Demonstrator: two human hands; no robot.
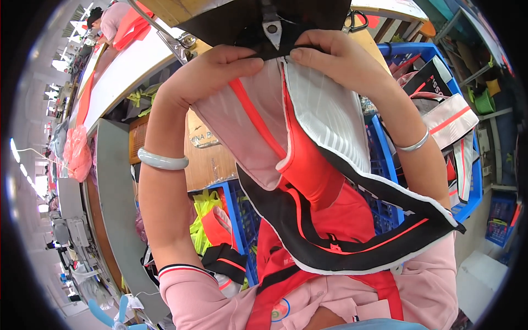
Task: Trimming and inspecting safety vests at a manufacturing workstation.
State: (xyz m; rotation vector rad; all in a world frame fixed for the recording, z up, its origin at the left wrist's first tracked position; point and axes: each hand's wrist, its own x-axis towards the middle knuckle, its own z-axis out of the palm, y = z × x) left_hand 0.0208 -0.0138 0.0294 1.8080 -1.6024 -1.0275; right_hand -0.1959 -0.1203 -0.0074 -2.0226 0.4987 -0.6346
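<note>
Both hands pinch the black upper edge of a sewn fabric bag piece [324, 104], one on each side of its centre seam. My left hand [220, 69] is closed, thumb pressed on the edge. Opposite it, my right hand [335, 60] is closed in the same way. Between them a pointed metal plate [272, 33] on a black machine part [236, 25] reaches down to the edge. The piece has pale pink and white striped panels, a red gusset, and a black band with a red zipper [330, 247] hanging over my lap.
On the right stands a blue crate [407, 52] full of fabric pieces. Another blue crate [236, 220], beside yellow-green strips [204, 212], is at lower left. A long white table [124, 69] runs back left, where another person [110, 22] handles red cloth.
</note>
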